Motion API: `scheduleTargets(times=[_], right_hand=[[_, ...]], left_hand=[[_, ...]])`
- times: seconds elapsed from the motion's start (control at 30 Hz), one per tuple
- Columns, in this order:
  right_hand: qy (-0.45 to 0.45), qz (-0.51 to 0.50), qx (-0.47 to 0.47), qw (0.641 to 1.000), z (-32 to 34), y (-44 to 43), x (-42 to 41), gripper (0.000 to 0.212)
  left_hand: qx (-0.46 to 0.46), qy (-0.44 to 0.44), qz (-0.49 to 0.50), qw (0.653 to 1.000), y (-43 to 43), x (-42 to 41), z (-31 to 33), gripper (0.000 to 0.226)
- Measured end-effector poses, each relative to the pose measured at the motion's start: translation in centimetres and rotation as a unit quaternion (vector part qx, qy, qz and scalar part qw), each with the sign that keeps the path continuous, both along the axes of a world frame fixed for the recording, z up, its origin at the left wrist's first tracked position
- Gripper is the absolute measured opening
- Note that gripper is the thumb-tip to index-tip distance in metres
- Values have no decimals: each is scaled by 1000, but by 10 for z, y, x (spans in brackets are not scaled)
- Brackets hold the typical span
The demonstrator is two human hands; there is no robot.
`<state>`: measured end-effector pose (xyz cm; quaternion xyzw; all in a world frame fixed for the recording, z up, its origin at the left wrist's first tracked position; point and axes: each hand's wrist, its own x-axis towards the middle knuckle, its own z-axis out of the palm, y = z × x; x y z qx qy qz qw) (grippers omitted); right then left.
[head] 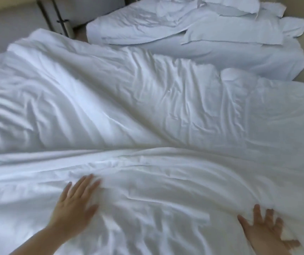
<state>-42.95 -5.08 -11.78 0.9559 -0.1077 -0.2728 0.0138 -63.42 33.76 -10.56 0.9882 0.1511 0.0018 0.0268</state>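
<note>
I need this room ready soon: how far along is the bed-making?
Done: the white duvet lies spread out wide. In hand: the left hand and right hand lie flat on it, apparently smoothing. Left: it is heavily creased, and the bed behind lies rumpled under loose pillows.

A bedroom. A white duvet point(147, 107) spreads wide under the fingers point(87, 184) and far beyond them. Well past the fingers, up and to the right, stands a second bed point(239, 57), heaped with white pillows point(230, 32) and rumpled sheets point(138, 24). A strip of floor point(79, 33), off beyond the left fingers, parts the two beds.
</note>
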Motion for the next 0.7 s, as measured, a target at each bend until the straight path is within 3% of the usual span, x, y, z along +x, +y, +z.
scheduleTargets(times=[0.1, 0.17, 0.3, 0.33, 0.47, 0.53, 0.6, 0.7], right_hand=[[-50, 61, -43, 996, -1, 6, -19, 73], [-105, 103, -23, 989, 22, 38, -38, 75], [-125, 153, 46, 979, 65, 166, -90, 67], [-141, 211, 90, 963, 63, 203, -107, 66], [-234, 449, 210, 837, 44, 360, -202, 80], [-212, 493, 216, 816, 41, 441, -244, 88], [-214, 503, 221, 808, 33, 517, -273, 92], [-180, 433, 199, 861, 31, 606, -293, 77]], left_hand=[[-33, 39, 119, 992, 37, -70, 10, 61], [-56, 39, 148, 987, 51, -94, 20, 68], [-25, 63, 79, 995, 89, -116, 27, 63], [-22, 62, 60, 996, 99, -122, 25, 62], [-14, 44, 2, 999, 169, -162, 17, 63], [-1, 4, -9, 1000, 222, -192, 10, 72], [17, -36, -19, 999, 282, -221, 4, 87], [43, -92, 16, 995, 371, -253, 10, 71]])
